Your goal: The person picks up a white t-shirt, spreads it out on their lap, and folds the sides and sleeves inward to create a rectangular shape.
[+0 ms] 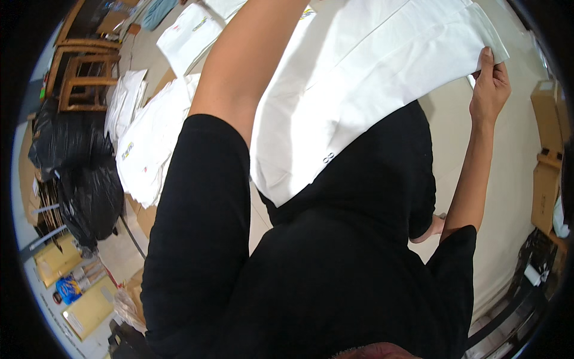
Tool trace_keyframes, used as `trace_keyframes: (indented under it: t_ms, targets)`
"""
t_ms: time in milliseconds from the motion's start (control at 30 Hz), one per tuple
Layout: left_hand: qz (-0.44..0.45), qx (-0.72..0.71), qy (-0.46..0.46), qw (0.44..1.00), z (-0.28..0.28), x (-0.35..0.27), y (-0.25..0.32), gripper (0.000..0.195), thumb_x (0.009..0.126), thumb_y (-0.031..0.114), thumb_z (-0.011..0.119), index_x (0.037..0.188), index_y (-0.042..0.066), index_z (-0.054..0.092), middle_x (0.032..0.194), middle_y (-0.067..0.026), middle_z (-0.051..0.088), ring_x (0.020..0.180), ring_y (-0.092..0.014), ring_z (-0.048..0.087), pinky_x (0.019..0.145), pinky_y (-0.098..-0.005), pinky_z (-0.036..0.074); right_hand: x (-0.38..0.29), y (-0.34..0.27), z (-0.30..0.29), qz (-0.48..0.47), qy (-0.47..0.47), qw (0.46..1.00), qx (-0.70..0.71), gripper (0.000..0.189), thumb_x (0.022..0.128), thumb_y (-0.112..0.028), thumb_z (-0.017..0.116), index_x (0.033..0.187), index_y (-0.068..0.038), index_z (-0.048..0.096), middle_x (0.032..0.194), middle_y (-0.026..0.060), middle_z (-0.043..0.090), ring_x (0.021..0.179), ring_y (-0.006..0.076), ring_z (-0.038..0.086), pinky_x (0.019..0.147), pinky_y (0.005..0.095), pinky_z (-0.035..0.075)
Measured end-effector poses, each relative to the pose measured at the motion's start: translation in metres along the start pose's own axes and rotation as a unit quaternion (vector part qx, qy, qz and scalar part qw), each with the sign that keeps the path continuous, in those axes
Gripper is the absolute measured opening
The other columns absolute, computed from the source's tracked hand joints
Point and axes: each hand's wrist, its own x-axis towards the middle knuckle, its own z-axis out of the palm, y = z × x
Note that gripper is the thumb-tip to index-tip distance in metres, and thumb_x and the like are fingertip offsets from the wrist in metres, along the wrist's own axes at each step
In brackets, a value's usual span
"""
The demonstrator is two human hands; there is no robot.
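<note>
A large piece of white fabric (341,85), probably a garment, spreads from the top of the view down over my lap. Near its lower edge are a small black mark and a folded corner. At the upper right, my right hand (492,87) pinches the fabric's hemmed edge between thumb and fingers. My left arm reaches up past the top rim, so my left hand is out of view. Left of that arm, folded white garments (148,148) with small coloured prints lie in a pile. More printed white garments (190,38) lie at the top left.
Black plastic bags (89,193) stand at the left, below a wooden chair frame (85,80). Cardboard boxes (545,193) line the right side. A clear plastic bag (125,307) is at the lower left. Pale floor tiles (506,179) show beside my right arm.
</note>
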Motion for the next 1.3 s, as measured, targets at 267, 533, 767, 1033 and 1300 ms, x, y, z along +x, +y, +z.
trace_keyframes:
  t_ms: [267,533,767,1033,1300]
  targets:
    - [0.028,-0.377,0.252,0.891,-0.05,-0.345,-0.057,0.033,0.111,0.02,0.053,0.138,0.003,0.06,0.128,-0.0112,0.069,0.128,-0.023,0.061,0.108,-0.0393,0.05,-0.171,-0.02,0.055,-0.373,-0.29,0.863,-0.182,0.033,0.082,-0.006,0.08,0.115,-0.002,0.077,0.096,0.0126,0.076,0.077,0.0289,0.073,0.069,0.0377,0.059]
    - [-0.075,-0.496,0.438,0.746,-0.025,-0.515,-0.094,0.038,0.114,0.035,0.049,0.119,0.0,0.062,0.122,-0.015,0.069,0.112,-0.023,0.07,0.1,-0.0395,0.06,-0.313,-0.001,0.125,-0.42,-0.691,0.583,-0.077,0.01,0.09,-0.012,0.065,0.098,-0.007,0.061,0.087,0.0025,0.06,0.075,0.017,0.066,0.065,0.0322,0.055]
    - [-0.253,-0.094,0.484,0.833,-0.046,-0.524,-0.099,0.027,0.111,0.028,0.056,0.104,0.002,0.06,0.091,-0.0026,0.064,0.076,-0.01,0.058,0.067,-0.0281,0.048,-0.321,-0.014,0.135,-0.453,-0.716,0.53,-0.028,0.008,0.09,-0.013,0.064,0.093,-0.008,0.058,0.083,0.0045,0.06,0.071,0.0186,0.069,0.059,0.0342,0.056]
    - [-0.33,-0.055,0.445,0.831,-0.056,-0.544,-0.125,0.03,0.108,0.029,0.058,0.11,0.0,0.065,0.094,-0.0036,0.067,0.081,-0.013,0.06,0.074,-0.03,0.049,-0.361,-0.002,0.148,-0.409,-0.755,0.51,-0.049,0.009,0.089,-0.009,0.064,0.086,-0.005,0.056,0.067,0.0066,0.056,0.058,0.0249,0.067,0.051,0.0379,0.055]
    - [-0.357,-0.13,0.414,0.827,-0.073,-0.548,-0.15,0.037,0.104,0.035,0.056,0.118,0.001,0.061,0.114,-0.0079,0.067,0.1,-0.02,0.06,0.091,-0.0381,0.047,-0.354,0.006,0.134,-0.364,-0.768,0.525,-0.05,0.01,0.092,-0.011,0.063,0.093,-0.002,0.058,0.087,0.0115,0.064,0.083,0.0273,0.071,0.071,0.0422,0.058]
